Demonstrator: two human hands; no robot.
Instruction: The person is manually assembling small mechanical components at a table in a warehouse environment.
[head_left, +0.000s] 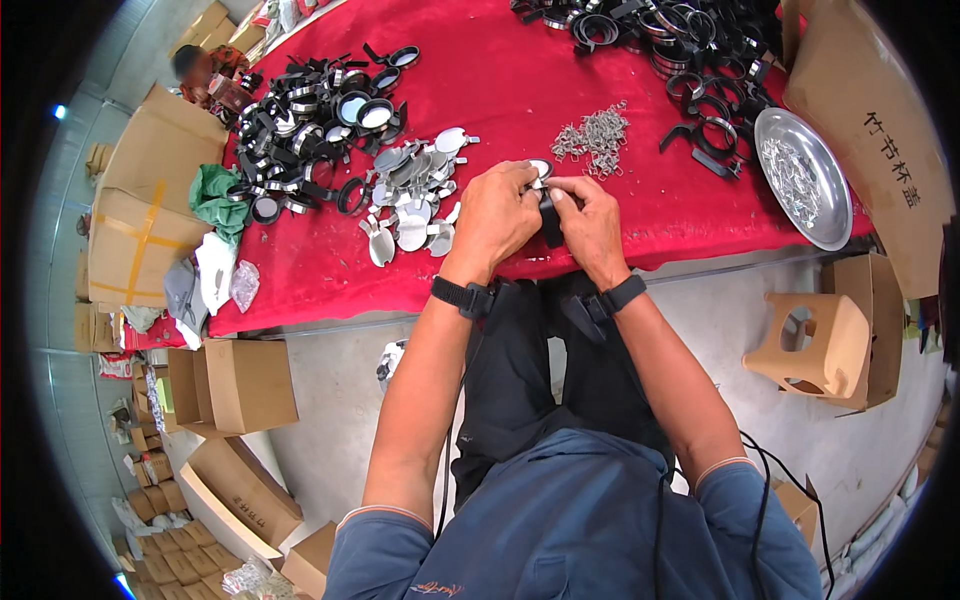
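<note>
Over the near edge of the red-covered table, my left hand (pixel 496 218) and my right hand (pixel 592 228) meet around a black lid part (pixel 551 228) with a silvery round top (pixel 541 168). Both hands have their fingers closed on it, and the fingers partly cover it. Just left of my left hand lies a heap of flat silver discs with small tabs (pixel 412 225). Beyond my right hand is a small pile of bent wire pieces, possibly springs (pixel 597 138).
Black ring-shaped lids with handles pile up at left (pixel 318 120) and far right (pixel 690 50). A metal tray (pixel 838 225) of small pins sits at the right edge. Cardboard boxes (pixel 252 385) and a tan plastic stool (pixel 815 340) stand below. Another person sits at far left.
</note>
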